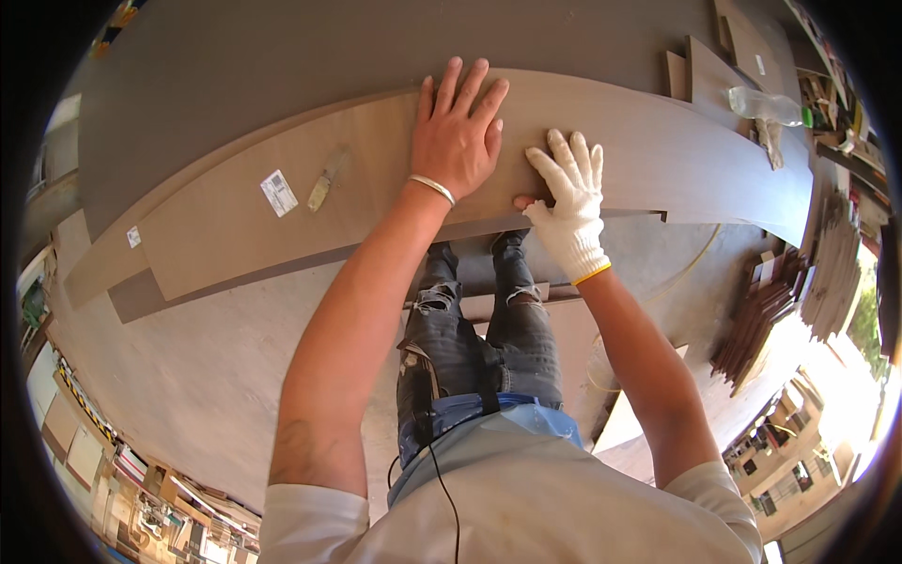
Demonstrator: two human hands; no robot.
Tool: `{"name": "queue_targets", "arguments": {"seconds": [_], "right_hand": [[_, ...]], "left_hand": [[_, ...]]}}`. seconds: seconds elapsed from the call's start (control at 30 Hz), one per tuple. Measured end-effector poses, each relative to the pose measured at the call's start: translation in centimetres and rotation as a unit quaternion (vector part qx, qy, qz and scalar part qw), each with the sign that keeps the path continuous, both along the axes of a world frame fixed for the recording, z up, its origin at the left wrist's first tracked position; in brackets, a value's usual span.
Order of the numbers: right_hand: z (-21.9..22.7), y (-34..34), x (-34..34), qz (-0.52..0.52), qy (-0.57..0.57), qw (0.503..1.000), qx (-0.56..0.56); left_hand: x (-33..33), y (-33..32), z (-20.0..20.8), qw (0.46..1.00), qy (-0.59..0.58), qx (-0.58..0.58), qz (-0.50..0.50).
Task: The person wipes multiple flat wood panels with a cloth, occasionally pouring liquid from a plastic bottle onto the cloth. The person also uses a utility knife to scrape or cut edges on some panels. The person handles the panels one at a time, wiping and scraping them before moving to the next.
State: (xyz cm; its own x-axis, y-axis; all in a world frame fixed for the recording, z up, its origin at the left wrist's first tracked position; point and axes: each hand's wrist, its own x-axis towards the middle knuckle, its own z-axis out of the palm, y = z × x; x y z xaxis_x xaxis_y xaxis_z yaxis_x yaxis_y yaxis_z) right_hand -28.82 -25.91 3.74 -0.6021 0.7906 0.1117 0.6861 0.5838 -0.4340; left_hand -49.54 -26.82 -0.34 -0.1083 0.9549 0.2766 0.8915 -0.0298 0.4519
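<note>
Flat on a long brown wooden panel [366, 132] rests my left hand [458, 132], bare, its fingers stretched out toward the far edge. To its right, my right hand [570, 197] wears a white knit glove with a yellow cuff. Its fingers lie spread on the panel near the close edge, and the bare thumb shows. Left of my hands, a utility knife [324, 183] and a white printed label [279, 193] are on the panel. Other board edges show beneath it at the left.
A large grey-brown board surface [282, 52] extends beyond the panel. At the right are a clear plastic bottle [766, 105] with a green cap and some upright board pieces [709, 80]. Stacked dark boards [759, 315] stand lower right. A thin yellow hose [700, 249] crosses the floor.
</note>
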Motion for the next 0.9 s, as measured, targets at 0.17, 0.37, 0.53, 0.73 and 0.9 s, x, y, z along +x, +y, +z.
{"name": "queue_targets", "arguments": {"seconds": [0.17, 0.37, 0.53, 0.73, 0.9], "right_hand": [[0.4, -0.3, -0.5, 0.008, -0.019, 1.0, 0.019], [6.2, -4.0, -1.3, 0.132, -0.131, 0.978, -0.1], [4.7, -10.6, 10.4, -0.035, -0.115, 0.98, -0.158], [7.0, -7.0, 26.4, -0.447, -0.015, 0.824, -0.348], [1.8, 1.7, 40.2, -0.465, -0.011, 0.852, -0.24]], "left_hand": [[-0.1, 0.1, -0.4, 1.0, -0.012, -0.006, -0.01], [-0.7, -0.3, 0.4, 0.998, 0.037, -0.051, -0.006], [2.6, -1.4, 2.7, 0.985, 0.104, -0.132, -0.031], [14.6, -0.7, 5.6, 0.957, 0.104, -0.172, -0.207], [25.4, 3.7, 4.2, 0.915, 0.215, -0.214, -0.266]]}}
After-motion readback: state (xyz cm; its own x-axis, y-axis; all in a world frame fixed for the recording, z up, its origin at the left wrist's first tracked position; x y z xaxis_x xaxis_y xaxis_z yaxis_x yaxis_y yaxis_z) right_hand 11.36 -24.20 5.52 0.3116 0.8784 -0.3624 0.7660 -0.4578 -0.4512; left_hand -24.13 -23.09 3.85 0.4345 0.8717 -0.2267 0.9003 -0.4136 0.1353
